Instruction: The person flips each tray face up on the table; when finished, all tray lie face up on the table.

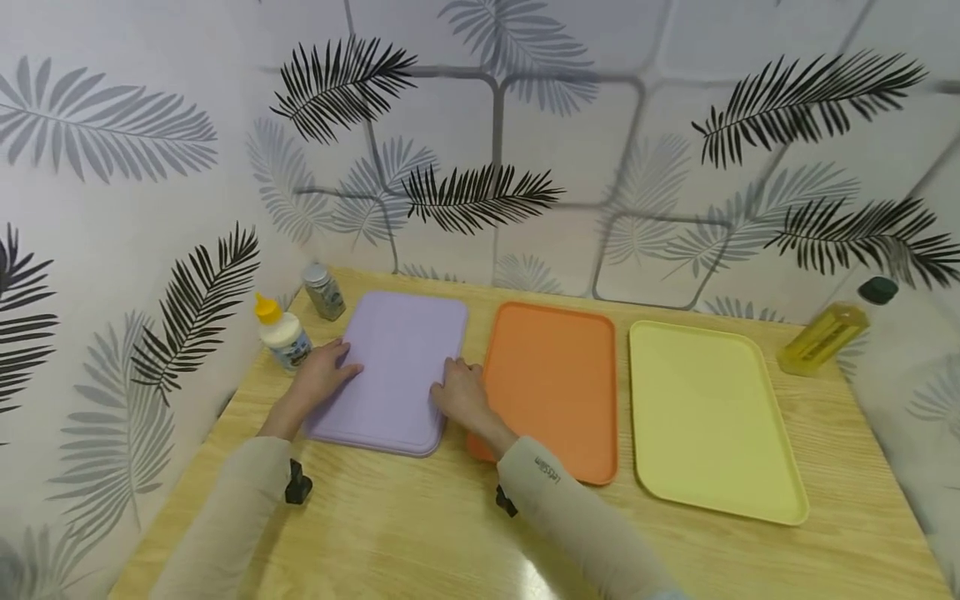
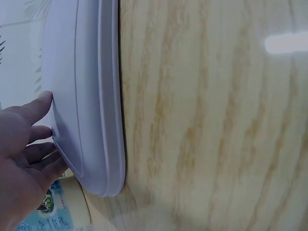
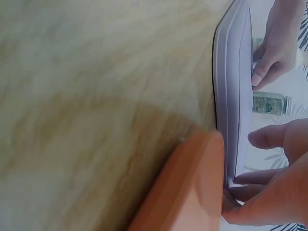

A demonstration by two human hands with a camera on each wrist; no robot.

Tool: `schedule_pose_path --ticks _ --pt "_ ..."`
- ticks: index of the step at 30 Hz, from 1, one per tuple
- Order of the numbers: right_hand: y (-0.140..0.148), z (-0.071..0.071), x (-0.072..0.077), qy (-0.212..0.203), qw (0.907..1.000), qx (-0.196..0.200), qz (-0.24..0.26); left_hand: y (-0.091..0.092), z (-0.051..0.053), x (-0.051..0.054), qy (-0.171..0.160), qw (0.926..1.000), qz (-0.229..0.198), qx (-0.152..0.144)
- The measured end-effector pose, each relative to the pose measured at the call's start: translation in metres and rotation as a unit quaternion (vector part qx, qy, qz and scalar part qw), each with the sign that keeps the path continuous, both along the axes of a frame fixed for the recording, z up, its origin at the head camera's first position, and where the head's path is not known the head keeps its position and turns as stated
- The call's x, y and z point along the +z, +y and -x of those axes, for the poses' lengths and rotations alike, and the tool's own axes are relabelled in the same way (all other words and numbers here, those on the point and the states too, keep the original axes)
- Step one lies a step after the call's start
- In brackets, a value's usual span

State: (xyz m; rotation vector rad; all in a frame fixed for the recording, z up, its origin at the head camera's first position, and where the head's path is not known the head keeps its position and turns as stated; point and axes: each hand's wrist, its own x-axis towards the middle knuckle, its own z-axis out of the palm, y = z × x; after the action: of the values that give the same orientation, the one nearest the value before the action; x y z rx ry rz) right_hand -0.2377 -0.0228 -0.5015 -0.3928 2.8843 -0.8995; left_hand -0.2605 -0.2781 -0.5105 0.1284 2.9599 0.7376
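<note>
A lilac tray (image 1: pixel 397 367) lies at the left of the table, its raised flat face up and a layered rim showing along its side in the left wrist view. My left hand (image 1: pixel 321 377) holds its left edge, the thumb over the top and the fingers along the side. At the opposite edge, my right hand (image 1: pixel 461 393) has its fingers curled at the rim; in the right wrist view the thumb (image 3: pixel 267 137) stands apart from them. An orange tray (image 1: pixel 555 392) lies just right of that hand, partly behind the forearm.
Beside my left hand stands a white bottle (image 1: pixel 285 333) with a yellow cap. A small grey-lidded jar (image 1: pixel 324 292) is behind it. Farther right lie a yellow tray (image 1: pixel 712 417) and a bottle of yellow liquid (image 1: pixel 823 337). Patterned walls border the wooden table (image 1: pixel 390 525).
</note>
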Motion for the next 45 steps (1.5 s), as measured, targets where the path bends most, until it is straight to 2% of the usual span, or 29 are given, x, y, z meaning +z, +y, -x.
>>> schedule_pose_path --ticks 3,10,15,19,28,35,42,44,45 --pt "0.001 -0.002 0.000 -0.006 0.9996 -0.019 0.021 0.002 0.001 -0.001 0.002 1.0000 -0.008 -0.001" --pt "0.002 -0.003 -0.001 -0.068 0.9907 -0.073 0.093 0.007 0.005 -0.001 -0.011 0.9999 -0.009 0.007" --pt "0.003 0.000 -0.004 -0.075 0.9843 -0.083 0.137 0.005 0.007 -0.001 -0.016 0.9998 0.000 0.007" --pt "0.004 0.002 -0.002 -0.086 0.9750 -0.090 0.184 0.003 0.008 0.001 -0.016 0.9998 0.011 -0.004" --pt "0.006 -0.001 -0.001 -0.139 0.9451 -0.109 0.275 0.000 0.004 0.004 -0.032 0.9994 0.009 -0.009" --pt "0.008 0.002 -0.001 -0.129 0.9278 -0.133 0.324 -0.001 0.005 0.006 -0.026 0.9996 0.007 -0.012" --pt "0.012 0.010 -0.001 -0.113 0.8848 -0.157 0.424 -0.001 0.007 0.011 -0.046 0.9988 0.011 -0.015" --pt "0.014 0.012 0.001 -0.110 0.8831 -0.153 0.429 -0.002 0.007 0.013 -0.053 0.9984 0.012 -0.014" --pt "0.014 0.013 0.002 -0.103 0.8891 -0.154 0.419 -0.001 0.007 0.013 -0.055 0.9983 0.010 -0.013"
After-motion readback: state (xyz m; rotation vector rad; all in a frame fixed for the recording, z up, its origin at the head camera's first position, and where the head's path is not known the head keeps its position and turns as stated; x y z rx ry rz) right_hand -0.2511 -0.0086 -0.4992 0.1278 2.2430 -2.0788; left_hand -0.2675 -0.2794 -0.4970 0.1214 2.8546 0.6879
